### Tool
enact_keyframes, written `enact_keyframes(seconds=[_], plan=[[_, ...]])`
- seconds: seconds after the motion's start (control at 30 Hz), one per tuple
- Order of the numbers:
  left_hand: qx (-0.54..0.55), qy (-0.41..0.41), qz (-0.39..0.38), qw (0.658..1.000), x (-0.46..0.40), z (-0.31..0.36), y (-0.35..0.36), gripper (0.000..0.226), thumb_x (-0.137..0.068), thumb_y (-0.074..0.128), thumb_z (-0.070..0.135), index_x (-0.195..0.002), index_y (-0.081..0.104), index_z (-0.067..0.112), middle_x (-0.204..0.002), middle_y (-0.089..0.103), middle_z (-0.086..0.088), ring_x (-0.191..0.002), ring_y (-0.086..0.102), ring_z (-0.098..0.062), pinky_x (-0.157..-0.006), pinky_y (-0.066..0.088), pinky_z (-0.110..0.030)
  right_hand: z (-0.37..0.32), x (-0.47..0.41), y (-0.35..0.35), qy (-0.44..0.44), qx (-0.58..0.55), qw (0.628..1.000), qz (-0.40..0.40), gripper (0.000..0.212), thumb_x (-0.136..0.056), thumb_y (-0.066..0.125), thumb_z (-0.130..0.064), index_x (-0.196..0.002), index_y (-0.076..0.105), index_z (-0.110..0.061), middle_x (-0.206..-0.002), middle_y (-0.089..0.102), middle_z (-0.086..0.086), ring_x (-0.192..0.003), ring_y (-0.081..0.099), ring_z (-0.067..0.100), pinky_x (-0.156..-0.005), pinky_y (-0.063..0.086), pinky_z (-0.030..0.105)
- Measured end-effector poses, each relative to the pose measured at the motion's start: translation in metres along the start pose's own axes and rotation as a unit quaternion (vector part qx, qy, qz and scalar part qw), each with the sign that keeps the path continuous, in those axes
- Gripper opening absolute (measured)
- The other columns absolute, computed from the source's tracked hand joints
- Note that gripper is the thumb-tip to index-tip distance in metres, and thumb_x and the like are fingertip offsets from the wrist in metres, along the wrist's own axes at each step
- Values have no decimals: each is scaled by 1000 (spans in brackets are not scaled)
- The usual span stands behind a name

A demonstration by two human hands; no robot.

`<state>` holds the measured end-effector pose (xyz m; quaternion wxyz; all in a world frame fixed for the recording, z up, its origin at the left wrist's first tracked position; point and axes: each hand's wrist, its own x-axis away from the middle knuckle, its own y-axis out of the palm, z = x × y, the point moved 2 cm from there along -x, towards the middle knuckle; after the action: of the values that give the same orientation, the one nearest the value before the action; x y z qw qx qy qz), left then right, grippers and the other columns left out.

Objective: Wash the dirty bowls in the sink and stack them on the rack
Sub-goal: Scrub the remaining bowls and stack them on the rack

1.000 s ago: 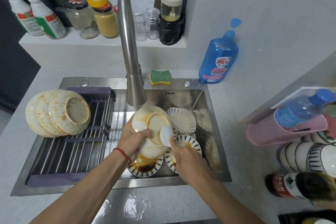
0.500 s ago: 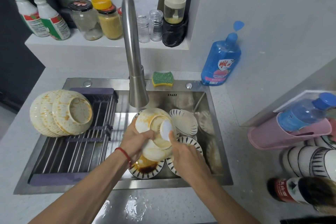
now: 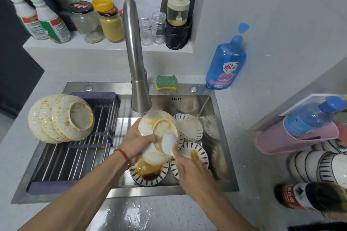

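Observation:
Over the steel sink (image 3: 224, 157), under the faucet (image 3: 138, 73), my left hand (image 3: 136, 141) grips a stack of cream bowls (image 3: 157, 131) smeared with orange sauce, tilted with their bases toward me. A white scrub pad (image 3: 169, 143) is pinched in my right hand (image 3: 189, 169) and pressed against the base of the top bowl. Below lie blue-striped bowls: one with dark sauce (image 3: 149, 174), one with an orange smear (image 3: 195, 154), a cleaner one (image 3: 189, 126). Three stained cream bowls (image 3: 62, 118) lie on their sides on the rack (image 3: 75, 155) at the sink's left.
A green-yellow sponge (image 3: 166, 82) sits on the sink's back rim, a blue soap bottle (image 3: 226, 62) to its right. Jars and bottles line the back shelf (image 3: 105, 46). At right are a pink holder (image 3: 293, 137) with a water bottle, stacked striped bowls (image 3: 319, 167) and a dark bottle (image 3: 308, 196).
The view has shifted slightly. My right hand has slid the white pad a little lower and rightward across the held bowl's base. My left hand keeps its grip on the bowls.

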<state>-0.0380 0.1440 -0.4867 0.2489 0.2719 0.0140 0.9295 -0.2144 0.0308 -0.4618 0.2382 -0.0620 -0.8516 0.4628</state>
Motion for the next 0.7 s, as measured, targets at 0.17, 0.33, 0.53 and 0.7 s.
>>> enact_keyframes(seconds=[0.17, 0.33, 0.53, 0.7], plan=[[-195, 40, -62, 978, -4, 21, 0, 65, -64, 88, 8, -122, 60, 21, -109, 76, -8, -100, 75, -29, -87, 61, -58, 40, -34, -18, 103, -210, 967, 103, 62, -98, 64, -40, -155, 40, -41, -96, 69, -4, -83, 66, 11, -75, 60, 39], [-246, 70, -139, 957, 1, 46, 22, 46, -71, 92, 8, -109, 66, 15, -104, 77, -9, -98, 75, -31, -87, 62, -53, 34, -58, -32, 97, -472, 874, 65, 56, -87, 82, -28, -137, 56, -32, -98, 73, -10, -76, 70, 2, -59, 55, 20], [-40, 35, -33, 998, 23, 14, 28, 68, -68, 91, -5, -125, 64, 19, -117, 76, -7, -109, 73, -31, -88, 61, -57, 40, -67, -15, 167, -621, 763, 74, 46, -91, 74, -40, -129, 60, -17, -59, 49, -4, -41, 33, 8, -32, 25, 20], [-127, 84, 52, 987, 13, 1, 32, 64, -69, 85, -6, -118, 65, 30, -112, 74, 2, -109, 68, -21, -93, 60, -49, 38, -66, -26, 149, -378, 907, 113, 41, -108, 45, -45, -148, 40, -47, -81, 64, 4, -54, 50, 9, -42, 40, 22]])
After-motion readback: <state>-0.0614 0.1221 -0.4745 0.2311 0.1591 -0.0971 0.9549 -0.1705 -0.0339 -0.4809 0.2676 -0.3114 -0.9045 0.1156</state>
